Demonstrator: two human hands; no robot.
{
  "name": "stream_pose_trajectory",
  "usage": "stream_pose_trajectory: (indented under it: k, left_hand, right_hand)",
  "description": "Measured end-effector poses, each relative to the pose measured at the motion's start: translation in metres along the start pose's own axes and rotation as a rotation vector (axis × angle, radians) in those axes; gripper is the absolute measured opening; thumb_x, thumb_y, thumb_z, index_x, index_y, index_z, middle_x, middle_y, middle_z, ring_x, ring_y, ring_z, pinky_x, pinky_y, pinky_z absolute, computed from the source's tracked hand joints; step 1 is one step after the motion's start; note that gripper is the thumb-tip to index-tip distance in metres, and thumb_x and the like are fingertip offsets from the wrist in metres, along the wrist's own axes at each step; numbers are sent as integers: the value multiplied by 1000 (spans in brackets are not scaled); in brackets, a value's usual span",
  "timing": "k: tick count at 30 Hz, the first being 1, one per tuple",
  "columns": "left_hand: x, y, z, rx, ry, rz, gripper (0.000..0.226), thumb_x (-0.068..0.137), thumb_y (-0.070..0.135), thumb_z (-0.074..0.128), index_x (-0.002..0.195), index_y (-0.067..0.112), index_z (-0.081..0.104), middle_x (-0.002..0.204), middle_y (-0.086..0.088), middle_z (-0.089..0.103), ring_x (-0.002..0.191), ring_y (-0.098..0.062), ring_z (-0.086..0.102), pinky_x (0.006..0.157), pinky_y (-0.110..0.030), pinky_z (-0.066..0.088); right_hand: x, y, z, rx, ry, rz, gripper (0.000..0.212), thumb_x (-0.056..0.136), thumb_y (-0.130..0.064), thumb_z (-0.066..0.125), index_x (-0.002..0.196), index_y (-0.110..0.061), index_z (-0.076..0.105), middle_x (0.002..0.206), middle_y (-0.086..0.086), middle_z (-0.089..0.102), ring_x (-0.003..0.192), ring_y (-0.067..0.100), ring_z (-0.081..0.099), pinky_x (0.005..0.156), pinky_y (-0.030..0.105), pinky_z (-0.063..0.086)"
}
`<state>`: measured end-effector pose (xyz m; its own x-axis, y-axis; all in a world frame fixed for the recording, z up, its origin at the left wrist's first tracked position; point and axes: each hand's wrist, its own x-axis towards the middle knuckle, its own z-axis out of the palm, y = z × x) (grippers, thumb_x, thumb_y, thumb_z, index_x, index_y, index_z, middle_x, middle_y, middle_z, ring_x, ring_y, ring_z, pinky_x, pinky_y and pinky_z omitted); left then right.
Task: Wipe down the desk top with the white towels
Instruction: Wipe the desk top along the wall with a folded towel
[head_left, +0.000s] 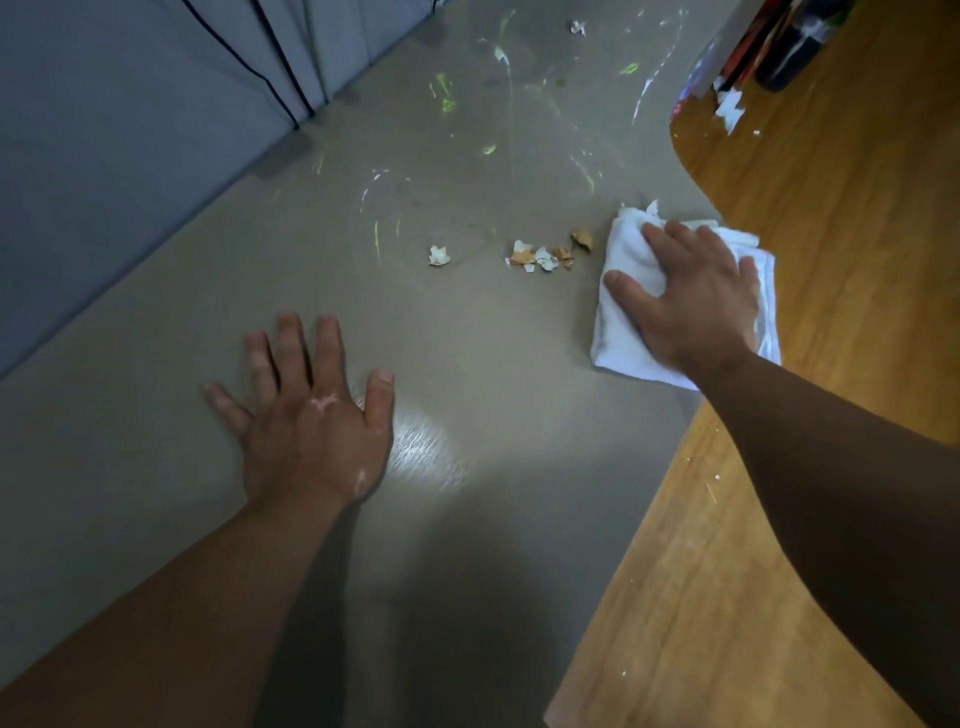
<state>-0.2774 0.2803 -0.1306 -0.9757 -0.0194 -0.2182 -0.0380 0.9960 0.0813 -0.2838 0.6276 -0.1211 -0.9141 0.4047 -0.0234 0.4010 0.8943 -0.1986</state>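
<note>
The grey desk top (467, 338) fills the middle of the head view, streaked with white and green marks at its far end. A folded white towel (623, 332) lies at the desk's right edge, and my right hand (691, 296) presses flat on it with fingers spread. My left hand (311, 415) rests palm down on the bare desk, fingers apart, holding nothing. Several eggshell bits (545, 254) lie just left of the towel, and one more eggshell piece (439, 254) lies farther left.
A wooden floor (831, 208) runs along the right of the desk edge. A grey partition wall (130, 130) with black cables borders the desk on the left. Dark objects and a torn white paper scrap (730, 109) sit at the top right.
</note>
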Motion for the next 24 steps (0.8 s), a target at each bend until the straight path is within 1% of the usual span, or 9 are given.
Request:
stream_pose_trajectory:
  k: [3,6,9,11,15,18,22,24]
  left_hand:
    - [1,-1,1,2,-2,3,77,99,69,10,166,32,1,176,0,-6,162,-30,-8,124,-70,-2]
    - [1,-1,0,-3,-5,13,78,98,71,7,166,31,1,176,-1,-7,161,-30,-9,124,-70,-2]
    - [2,0,-2,8,-13,18,80,97,71,6,166,31,0,176,-1,-7,161,-31,-9,124,-71,-1]
    - [3,1,-3,21,-22,23,80,97,71,4,166,30,-1,175,-2,-8,161,-32,-10,123,-71,-1]
    - [7,1,-3,24,-38,22,82,96,73,2,166,31,-4,175,-2,-11,161,-32,-13,123,-72,-2]
    - [10,1,-2,12,-45,32,82,96,74,5,165,32,-4,175,-2,-12,161,-33,-14,122,-72,-4]
    - [11,1,-2,13,-61,29,81,96,74,6,165,33,-4,175,-1,-13,161,-32,-15,122,-72,-5]
    - [11,1,-3,3,-60,32,81,96,75,6,165,33,-6,175,-1,-14,161,-32,-15,122,-72,-5]
  right_hand:
    - [8,1,0,-22,-14,18,81,89,-78,29,157,-35,34,165,-4,33,155,24,20,122,61,12]
    - [-3,-3,4,-71,-38,40,78,94,-76,25,160,-34,24,169,-3,24,157,26,12,123,63,8]
    - [-33,-17,9,-69,-42,116,77,95,-75,23,161,-35,18,171,-2,17,158,26,7,123,64,7]
    - [-63,-32,14,-92,-40,120,78,95,-75,22,161,-35,17,170,-1,17,158,27,7,122,64,9]
    - [-128,-70,21,-121,-24,10,77,95,-73,22,160,-32,27,167,-1,29,156,31,17,119,66,16]
    - [-157,-87,27,-116,-61,-156,72,98,-72,24,160,-34,30,167,-3,30,157,30,18,120,66,15]
    - [-131,-85,23,-87,-142,-306,69,99,-72,22,160,-41,22,170,-9,22,158,25,10,123,64,9]
    - [-105,-85,22,-73,-161,-308,70,98,-74,21,161,-43,18,170,-12,17,159,22,6,124,61,5]
